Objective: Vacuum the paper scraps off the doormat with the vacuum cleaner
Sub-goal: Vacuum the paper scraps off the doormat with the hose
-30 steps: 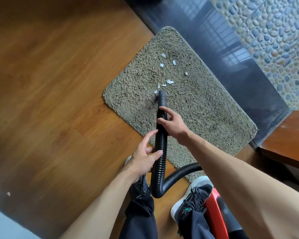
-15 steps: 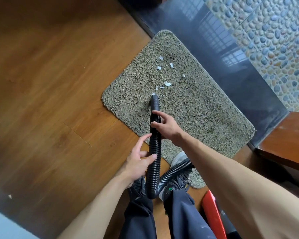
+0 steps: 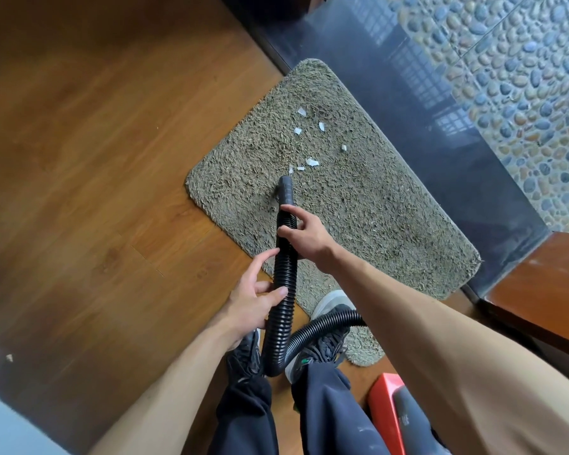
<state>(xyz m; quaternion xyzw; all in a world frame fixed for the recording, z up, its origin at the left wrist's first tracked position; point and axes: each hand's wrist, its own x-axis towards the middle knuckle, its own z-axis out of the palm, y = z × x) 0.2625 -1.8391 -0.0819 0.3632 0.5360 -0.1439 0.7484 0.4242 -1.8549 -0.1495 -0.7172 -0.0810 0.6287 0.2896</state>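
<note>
A shaggy grey-green doormat [image 3: 375,208] lies on the wooden floor. Several white paper scraps [image 3: 311,162] are scattered on its far half. A black ribbed vacuum hose [image 3: 284,274] runs up from near my feet, and its smooth nozzle [image 3: 284,190] rests on the mat just short of the nearest scraps. My right hand [image 3: 304,233] grips the hose close behind the nozzle. My left hand [image 3: 255,297] holds the hose lower down, thumb and fingers curled round it, index finger stretched along it. The red vacuum body [image 3: 388,412] stands at the bottom right.
A dark glossy threshold [image 3: 424,126] borders the mat's far side, with pebble flooring [image 3: 523,77] beyond. A wooden ledge [image 3: 546,290] juts in at the right. My shoes [image 3: 329,339] stand at the mat's near edge. One stray scrap [image 3: 10,357] lies on the floor at left.
The nozzle has drawn back a little from the scraps and my right foot has stepped forward onto the mat's near edge. Both hands keep their hold on the hose.
</note>
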